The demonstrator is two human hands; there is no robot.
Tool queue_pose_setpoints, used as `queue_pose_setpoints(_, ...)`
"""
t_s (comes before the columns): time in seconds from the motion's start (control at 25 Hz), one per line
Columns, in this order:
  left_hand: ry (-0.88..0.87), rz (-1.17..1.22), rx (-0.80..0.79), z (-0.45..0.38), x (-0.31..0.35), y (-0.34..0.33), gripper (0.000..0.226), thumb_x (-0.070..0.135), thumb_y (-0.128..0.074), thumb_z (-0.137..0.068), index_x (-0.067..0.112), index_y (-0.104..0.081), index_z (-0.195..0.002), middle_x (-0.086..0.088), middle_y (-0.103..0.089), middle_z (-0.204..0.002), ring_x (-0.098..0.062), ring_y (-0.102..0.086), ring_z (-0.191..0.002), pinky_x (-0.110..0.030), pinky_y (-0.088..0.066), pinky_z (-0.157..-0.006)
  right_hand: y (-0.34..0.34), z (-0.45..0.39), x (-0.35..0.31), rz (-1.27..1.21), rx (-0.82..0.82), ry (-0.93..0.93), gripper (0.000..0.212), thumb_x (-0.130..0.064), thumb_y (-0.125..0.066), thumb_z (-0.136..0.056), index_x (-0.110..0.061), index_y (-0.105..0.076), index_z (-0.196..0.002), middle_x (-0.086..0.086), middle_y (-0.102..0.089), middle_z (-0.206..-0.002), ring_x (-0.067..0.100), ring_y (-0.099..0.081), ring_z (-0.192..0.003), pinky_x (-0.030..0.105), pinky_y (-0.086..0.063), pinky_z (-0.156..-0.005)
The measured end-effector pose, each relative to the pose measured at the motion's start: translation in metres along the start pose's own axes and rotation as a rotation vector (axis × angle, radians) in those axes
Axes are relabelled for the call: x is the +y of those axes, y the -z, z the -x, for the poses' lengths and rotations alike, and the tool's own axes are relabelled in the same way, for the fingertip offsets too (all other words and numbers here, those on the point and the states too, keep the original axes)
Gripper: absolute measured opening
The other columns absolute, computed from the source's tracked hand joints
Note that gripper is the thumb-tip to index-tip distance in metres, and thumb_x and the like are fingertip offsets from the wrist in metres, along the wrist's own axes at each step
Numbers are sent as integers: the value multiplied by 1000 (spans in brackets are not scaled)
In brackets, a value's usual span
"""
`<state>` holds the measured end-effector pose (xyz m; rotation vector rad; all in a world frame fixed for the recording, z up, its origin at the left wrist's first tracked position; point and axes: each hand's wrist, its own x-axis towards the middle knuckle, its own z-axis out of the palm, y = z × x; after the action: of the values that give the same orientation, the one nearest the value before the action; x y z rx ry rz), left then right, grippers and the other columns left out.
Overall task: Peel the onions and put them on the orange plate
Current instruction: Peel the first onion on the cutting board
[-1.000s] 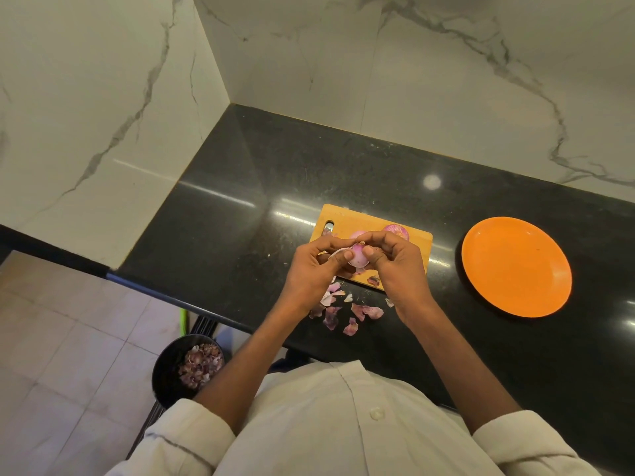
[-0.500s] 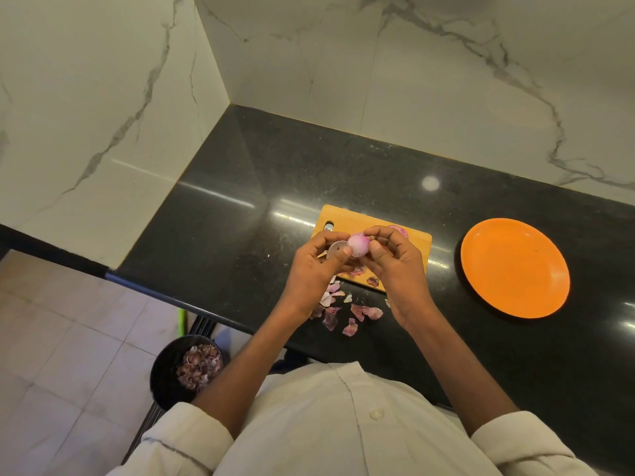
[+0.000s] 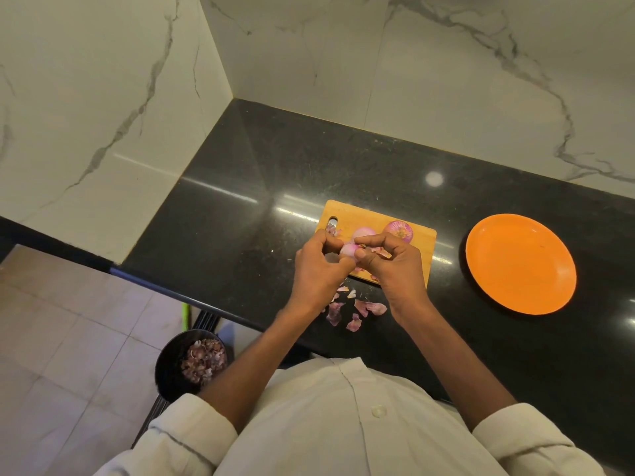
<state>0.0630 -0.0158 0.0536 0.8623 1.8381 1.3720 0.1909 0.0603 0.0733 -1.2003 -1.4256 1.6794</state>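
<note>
Above the near edge of a wooden cutting board (image 3: pixel 422 249), both hands meet around a small pale-purple onion (image 3: pixel 348 250). My left hand (image 3: pixel 319 269) grips it from the left. My right hand (image 3: pixel 395 266) pinches a strip of papery skin (image 3: pixel 379 251) at the onion's right side. Two more onions lie on the board behind: a pale one (image 3: pixel 363 232) and one with purple skin (image 3: pixel 399 230). The orange plate (image 3: pixel 520 262) lies bare on the black counter to the right.
Loose purple skin flakes (image 3: pixel 354 309) lie on the counter near its front edge, below my hands. A black bin (image 3: pixel 168 369) holding onion skins stands on the tiled floor at lower left. Marble walls close off the counter's back and left.
The onion has been turned in my hands and now sits lower, with my right fingers pulling a piece of skin off toward the right. A second pale onion shows on the board.
</note>
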Motion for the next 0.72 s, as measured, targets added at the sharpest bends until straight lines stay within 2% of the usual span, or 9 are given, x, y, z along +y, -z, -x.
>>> queue_pose_setpoints(0.12,21,45,-5,-3,0,5,13,6,-80,-90,7,-71,-100,-4,-73,-93,-14,-71,-89,-27,-61,-75,-1,1,1,-57,-4,-14,20,4,-74,-91,-14,-79,-97,-4,-78,-100,7,-75,-96,24,-62,-75)
queue_pose_setpoints(0.24,77,214,-128,-5,0,10,19,6,-74,-98,4,-70,-116,-9,-74,-104,-26,-77,-93,-35,-65,-82,5,-3,4,-122,28,-64,22,2,-69,-96,-16,-79,-105,5,-77,-113,19,-75,-109,31,-63,-84)
queue_pose_setpoints(0.32,60,252,-181,-3,2,10,28,12,-76,-98,15,-71,-125,-6,-75,-108,-26,-78,-95,-38,-65,-85,8,-6,5,-142,21,-83,22,0,-67,-98,-15,-79,-110,7,-77,-117,22,-74,-112,35,-63,-89)
queue_pose_setpoints(0.36,39,244,-187,-3,2,9,30,15,-79,-96,23,-74,-124,-6,-75,-110,-28,-77,-99,-39,-65,-87,7,-6,5,-142,8,-84,22,0,-67,-99,-14,-80,-111,7,-76,-118,22,-74,-112,36,-63,-90)
queue_pose_setpoints(0.44,10,241,-173,-4,0,9,28,14,-83,-92,30,-78,-115,-5,-76,-111,-32,-75,-104,-42,-65,-86,5,-4,3,-130,-10,-81,23,1,-65,-99,-15,-80,-107,4,-76,-118,20,-74,-111,34,-63,-88)
queue_pose_setpoints(0.6,-3,246,-195,-5,-3,11,21,6,-78,-95,13,-76,-115,-6,-78,-102,-32,-78,-96,-51,-66,-85,8,-4,2,-88,-26,-58,27,4,-62,-100,-15,-80,-103,1,-76,-117,17,-73,-112,27,-62,-83)
queue_pose_setpoints(0.72,-6,212,-227,-5,-3,14,19,8,-77,-97,13,-74,-115,1,-77,-99,-30,-78,-95,-56,-65,-86,10,-5,2,-40,-30,-36,28,5,-62,-99,-15,-81,-104,-1,-77,-116,14,-72,-111,25,-61,-81)
